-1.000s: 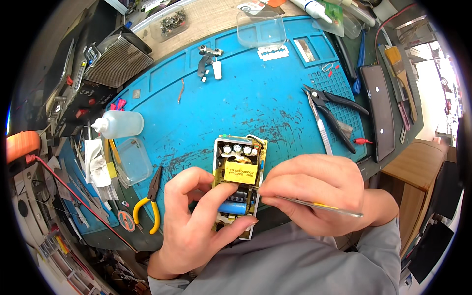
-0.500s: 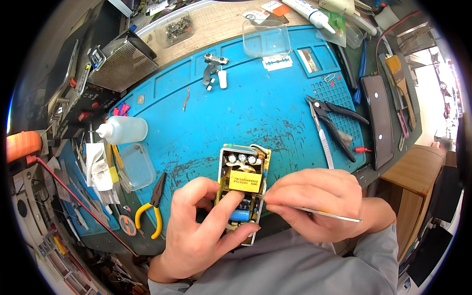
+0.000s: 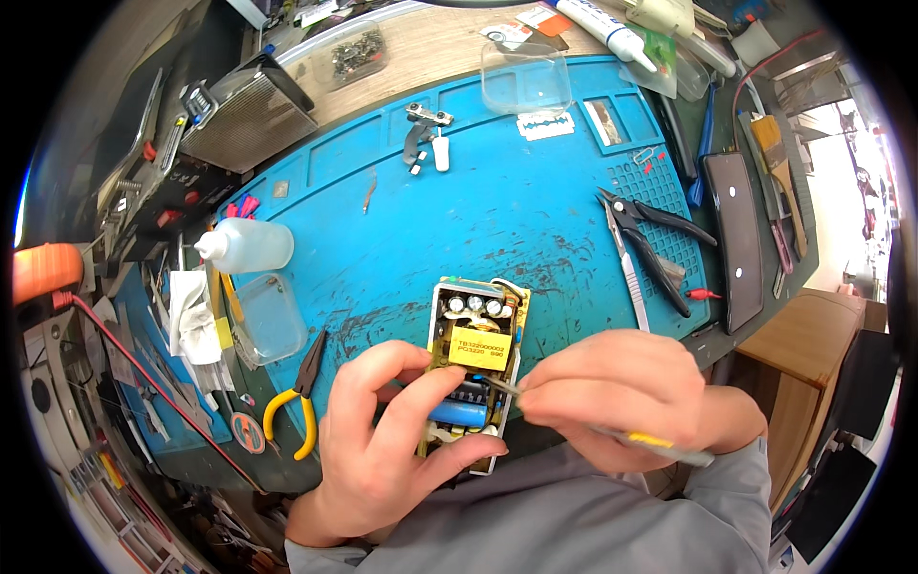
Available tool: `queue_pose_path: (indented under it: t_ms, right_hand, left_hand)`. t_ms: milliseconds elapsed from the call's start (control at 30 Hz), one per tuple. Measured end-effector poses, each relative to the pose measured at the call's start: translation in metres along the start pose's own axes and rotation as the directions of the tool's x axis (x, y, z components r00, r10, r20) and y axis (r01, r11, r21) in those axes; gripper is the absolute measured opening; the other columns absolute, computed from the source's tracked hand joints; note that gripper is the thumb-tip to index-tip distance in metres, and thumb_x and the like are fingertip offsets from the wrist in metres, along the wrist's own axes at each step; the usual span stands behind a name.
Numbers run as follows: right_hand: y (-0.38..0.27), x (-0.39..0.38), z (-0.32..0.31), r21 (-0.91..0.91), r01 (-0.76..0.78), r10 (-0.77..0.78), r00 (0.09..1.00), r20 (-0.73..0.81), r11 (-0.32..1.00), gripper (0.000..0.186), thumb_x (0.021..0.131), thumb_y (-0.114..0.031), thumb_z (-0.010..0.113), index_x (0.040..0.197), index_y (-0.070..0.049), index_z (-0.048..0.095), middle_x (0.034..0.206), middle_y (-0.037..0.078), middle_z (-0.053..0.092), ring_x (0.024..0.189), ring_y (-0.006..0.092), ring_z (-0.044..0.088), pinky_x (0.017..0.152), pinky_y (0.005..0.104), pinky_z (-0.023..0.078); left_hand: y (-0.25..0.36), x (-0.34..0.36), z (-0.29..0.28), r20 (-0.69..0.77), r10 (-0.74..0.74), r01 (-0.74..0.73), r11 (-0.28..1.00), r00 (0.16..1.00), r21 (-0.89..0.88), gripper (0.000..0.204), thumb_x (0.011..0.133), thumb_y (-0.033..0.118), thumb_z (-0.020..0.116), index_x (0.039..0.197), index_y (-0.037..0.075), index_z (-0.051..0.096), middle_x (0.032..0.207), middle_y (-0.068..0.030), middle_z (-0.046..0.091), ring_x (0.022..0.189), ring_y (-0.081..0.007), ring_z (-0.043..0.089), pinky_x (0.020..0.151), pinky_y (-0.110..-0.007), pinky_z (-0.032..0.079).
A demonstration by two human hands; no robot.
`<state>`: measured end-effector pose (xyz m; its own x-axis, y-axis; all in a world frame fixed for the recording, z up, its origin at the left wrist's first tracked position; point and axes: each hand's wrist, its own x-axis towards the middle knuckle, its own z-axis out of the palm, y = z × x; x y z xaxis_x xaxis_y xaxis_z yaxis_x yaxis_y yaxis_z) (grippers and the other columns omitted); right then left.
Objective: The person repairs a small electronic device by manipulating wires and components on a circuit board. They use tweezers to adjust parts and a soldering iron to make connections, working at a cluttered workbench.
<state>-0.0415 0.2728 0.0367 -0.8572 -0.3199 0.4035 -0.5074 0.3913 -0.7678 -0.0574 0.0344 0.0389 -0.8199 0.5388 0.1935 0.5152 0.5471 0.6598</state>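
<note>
Tweezers (image 3: 612, 435), pinched in the right hand (image 3: 622, 397), have moved their tip onto the circuit board (image 3: 473, 373), which the left hand (image 3: 382, 450) grips at six o'clock on the counter (image 3: 478, 210); probing has begun.

head: fisheye, looks steeply down | close over blue mat (image 3: 497, 210) | rim probably distorted

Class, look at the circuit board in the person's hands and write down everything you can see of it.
The circuit board is a small rectangle seated in a white open case. It carries a yellow block in the middle, a row of silver-topped cylinders at its far end and a blue cylinder lying near the person. It is held above the blue mat, long side pointing away. The left hand grips its near end; the right hand puts a thin metal tool to its middle.
</note>
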Motion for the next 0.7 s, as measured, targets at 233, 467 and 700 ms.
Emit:
queue_pose_path:
  t_ms: [233,467,700]
  right_hand:
    - [-0.01,0.001,0.0,0.82,-0.49,0.654,0.73,0.2,0.296,0.019,0.099,-0.008,0.066,0.111,0.006,0.066,0.099,0.015,0.073,0.088,0.02,0.074,0.08,0.0314,0.061]
    - [-0.022,0.0,0.01,0.827,-0.496,0.684,0.7,0.203,0.263,0.019,0.098,-0.01,0.067,0.111,0.004,0.066,0.098,0.018,0.074,0.085,0.0233,0.075,0.076,0.034,0.062]
    - [-0.022,-0.007,0.014,0.851,-0.453,0.667,0.724,0.178,0.265,0.024,0.098,-0.011,0.068,0.115,0.006,0.067,0.105,0.019,0.074,0.092,0.0229,0.074,0.083,0.0336,0.061]
  left_hand:
    - [0.001,-0.009,0.006,-0.271,-0.024,-0.011,0.992,0.962,-0.125,0.046,0.069,0.008,0.091,0.108,0.001,0.068,0.097,-0.013,0.069,0.079,-0.0256,0.066,0.063,-0.033,0.053]
    - [0.007,-0.008,0.011,-0.395,0.042,-0.098,0.988,0.918,-0.122,0.033,0.075,0.0,0.086,0.103,0.0,0.069,0.089,-0.0122,0.071,0.071,-0.0237,0.067,0.057,-0.032,0.054]
    - [0.005,-0.007,0.014,-0.44,0.108,-0.135,0.99,0.892,-0.031,0.027,0.077,-0.003,0.082,0.101,-0.001,0.069,0.087,-0.0124,0.071,0.071,-0.0244,0.069,0.058,-0.032,0.055]
